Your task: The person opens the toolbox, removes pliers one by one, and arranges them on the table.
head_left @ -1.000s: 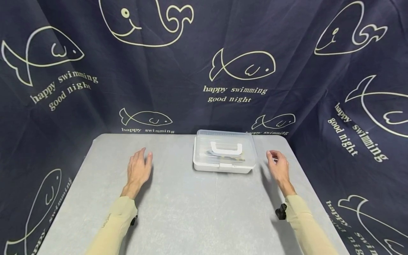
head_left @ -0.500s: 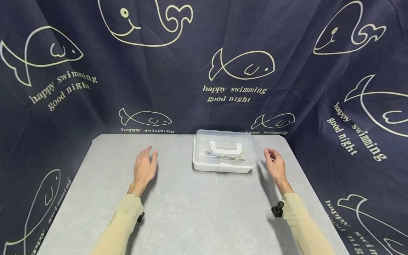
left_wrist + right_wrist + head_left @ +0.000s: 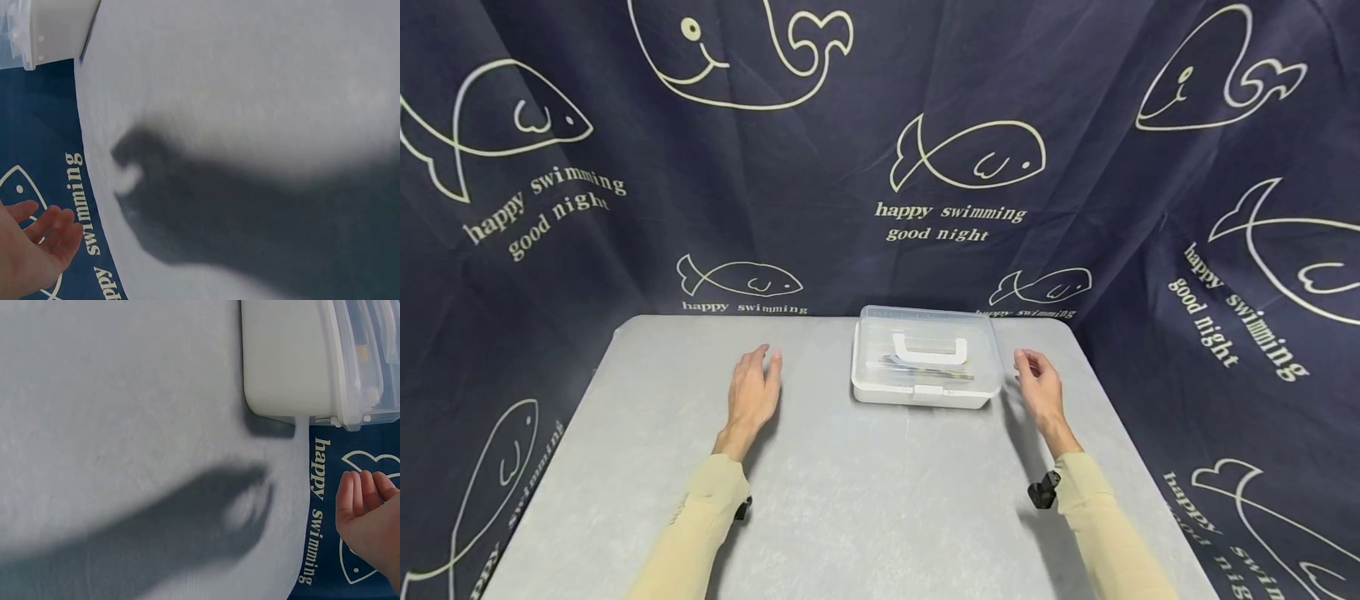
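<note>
A white plastic storage box (image 3: 925, 396) with a clear lid and a white folding handle (image 3: 929, 357) stands near the table's far edge, its lid down. Thin dark and yellowish items show dimly through the lid. To its left, my left hand (image 3: 754, 392) hovers over the table with loosely bent fingers, holding nothing. My right hand (image 3: 1040, 385) is close by the box's right side, fingers softly curved and apart from it. In the right wrist view the box's white wall (image 3: 287, 362) rises beyond the right hand (image 3: 372, 519).
The grey table (image 3: 895, 517) has rounded far corners. Dark blue cloth (image 3: 820, 183) printed with fish and lettering hangs behind it and along both sides. A small black camera (image 3: 1043, 490) sits at the right wrist.
My left hand has moved right, nearer the box. The right hand has shifted slightly left toward it. The box stays where it was.
</note>
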Available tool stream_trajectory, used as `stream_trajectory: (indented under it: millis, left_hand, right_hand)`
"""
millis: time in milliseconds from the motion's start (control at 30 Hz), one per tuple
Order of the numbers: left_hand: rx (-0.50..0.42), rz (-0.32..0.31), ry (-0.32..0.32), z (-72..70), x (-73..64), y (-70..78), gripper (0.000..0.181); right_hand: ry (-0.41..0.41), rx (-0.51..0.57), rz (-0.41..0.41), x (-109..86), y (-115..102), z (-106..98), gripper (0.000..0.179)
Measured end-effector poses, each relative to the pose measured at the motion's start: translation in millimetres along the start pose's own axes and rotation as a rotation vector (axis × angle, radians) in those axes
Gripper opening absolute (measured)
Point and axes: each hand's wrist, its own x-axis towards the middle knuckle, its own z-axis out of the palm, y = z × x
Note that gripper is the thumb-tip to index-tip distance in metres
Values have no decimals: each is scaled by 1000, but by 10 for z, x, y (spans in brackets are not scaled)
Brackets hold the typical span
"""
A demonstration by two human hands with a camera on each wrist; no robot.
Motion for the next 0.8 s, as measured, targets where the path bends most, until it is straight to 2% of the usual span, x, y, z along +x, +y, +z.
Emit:
stream_trajectory:
  millis: [267, 433, 600, 800]
  left_hand:
    - [-25, 0, 9, 133, -2, 70, 61]
    - [-59, 14, 34, 199, 1, 140, 58]
    - [-81, 24, 32, 258, 23, 202, 58]
    - [-122, 28, 33, 321, 52, 277, 57]
  right_hand:
    - [20, 130, 36, -3, -27, 44, 52]
    - [15, 246, 97, 21, -42, 77, 51]
    - [-2, 378, 164, 49, -64, 99, 54]
    - [-32, 397, 210, 67, -100, 101, 59]
